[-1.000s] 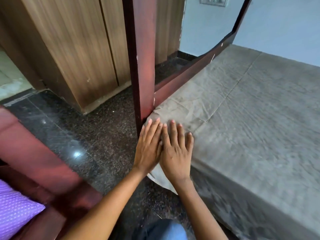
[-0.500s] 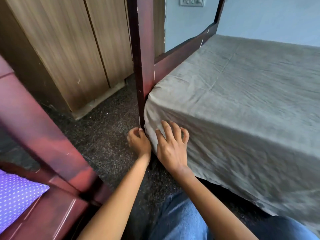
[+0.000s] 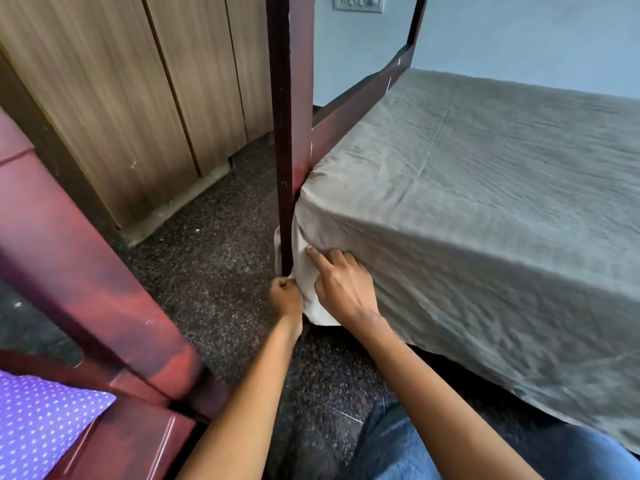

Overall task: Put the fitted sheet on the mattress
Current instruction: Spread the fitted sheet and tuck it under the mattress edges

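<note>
Gripping the wrinkled grey sheet's [image 3: 485,220] pale corner by the glossy red post [image 3: 289,133], left hand [image 3: 287,296] fisted; pressing cloth just above, right hand's [image 3: 343,289] forefinger [image 3: 318,258] straight, its grasp unclear.
</note>
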The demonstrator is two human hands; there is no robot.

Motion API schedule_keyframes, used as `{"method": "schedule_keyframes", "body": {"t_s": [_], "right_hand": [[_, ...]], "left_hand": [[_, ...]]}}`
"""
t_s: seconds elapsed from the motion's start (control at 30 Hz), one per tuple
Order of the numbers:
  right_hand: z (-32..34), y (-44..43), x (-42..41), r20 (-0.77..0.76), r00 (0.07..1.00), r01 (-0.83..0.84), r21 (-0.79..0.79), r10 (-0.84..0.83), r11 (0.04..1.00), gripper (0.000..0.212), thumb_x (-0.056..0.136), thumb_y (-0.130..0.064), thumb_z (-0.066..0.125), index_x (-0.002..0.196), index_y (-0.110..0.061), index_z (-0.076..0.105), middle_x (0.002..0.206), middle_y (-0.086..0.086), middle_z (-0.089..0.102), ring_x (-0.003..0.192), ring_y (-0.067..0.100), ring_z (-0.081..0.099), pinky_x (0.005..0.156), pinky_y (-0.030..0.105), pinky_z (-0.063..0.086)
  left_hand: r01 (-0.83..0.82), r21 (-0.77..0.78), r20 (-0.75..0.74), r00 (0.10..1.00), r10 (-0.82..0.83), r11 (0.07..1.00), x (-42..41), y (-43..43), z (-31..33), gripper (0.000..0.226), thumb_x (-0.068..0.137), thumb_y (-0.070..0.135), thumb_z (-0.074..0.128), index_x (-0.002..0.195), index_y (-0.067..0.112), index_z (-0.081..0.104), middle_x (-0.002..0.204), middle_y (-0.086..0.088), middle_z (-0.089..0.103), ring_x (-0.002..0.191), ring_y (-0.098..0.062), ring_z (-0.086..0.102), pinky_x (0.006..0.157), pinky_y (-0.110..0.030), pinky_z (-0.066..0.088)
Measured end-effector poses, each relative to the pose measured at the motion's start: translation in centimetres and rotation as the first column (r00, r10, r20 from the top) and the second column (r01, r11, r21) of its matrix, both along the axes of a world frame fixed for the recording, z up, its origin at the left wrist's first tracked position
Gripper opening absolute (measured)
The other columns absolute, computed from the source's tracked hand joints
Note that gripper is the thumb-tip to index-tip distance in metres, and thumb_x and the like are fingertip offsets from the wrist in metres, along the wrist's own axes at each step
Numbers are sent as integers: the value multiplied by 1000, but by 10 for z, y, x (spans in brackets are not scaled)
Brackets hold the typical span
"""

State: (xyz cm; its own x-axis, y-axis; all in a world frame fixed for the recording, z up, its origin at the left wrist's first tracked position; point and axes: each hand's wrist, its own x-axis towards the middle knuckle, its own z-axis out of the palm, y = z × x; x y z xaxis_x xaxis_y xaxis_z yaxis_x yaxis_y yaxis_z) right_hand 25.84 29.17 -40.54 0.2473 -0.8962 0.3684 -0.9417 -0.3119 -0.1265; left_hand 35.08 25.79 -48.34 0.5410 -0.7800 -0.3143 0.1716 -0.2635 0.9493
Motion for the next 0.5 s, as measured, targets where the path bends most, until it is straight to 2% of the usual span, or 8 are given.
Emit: {"method": "schedule_keyframes", "body": {"t_s": [0.1,0.17,0.23,0.3,0.4,0.5], "right_hand": [[1,-1,-4,-21,999,-31,16,31,999,55,68,-12,65,123,-20,63,87,7,65,73,30,61,51,30,47],[5,-2,-5,-11,998,-59,51,60,997,56,80,-13,57,135,-24,51,105,8,63,93,31,59,62,34,48],[6,-3,-7,-12,997,-77,103,79,992,57,89,-16,47,143,-28,38,121,6,56,109,29,52,72,36,47],[7,-3,-8,9,997,-77,135,76,988,56,91,-18,43,145,-30,34,128,3,53,114,27,49,76,36,47],[9,-3,-10,48,996,-86,145,80,986,51,91,-20,42,141,-30,39,127,1,55,112,26,53,73,36,49],[17,-3,-11,112,992,-79,150,63,986,40,90,-20,42,129,-25,50,118,0,62,101,29,60,67,37,51]], "left_hand": [[27,73,25,999,-28,997,1,6,-10,17,94,2,43,92,1,59,85,-8,56,83,-21,51,65,-25,36],[18,83,98,995,-26,996,4,3,-7,18,91,2,45,100,1,61,95,-11,59,88,-24,55,72,-30,42],[-37,20,203,979,32,999,9,-3,0,16,90,7,50,102,4,61,106,-14,62,96,-30,59,83,-39,48],[-57,-57,233,970,68,997,7,-3,10,18,95,14,48,101,4,62,104,-14,63,94,-28,58,80,-36,47],[41,-91,33,999,-38,995,-1,2,20,14,97,15,46,91,8,56,88,-9,59,81,-21,55,63,-27,42],[98,2,-315,945,-93,995,-1,4,20,22,99,16,45,79,13,56,69,-1,60,60,-13,56,51,-24,44]]}}
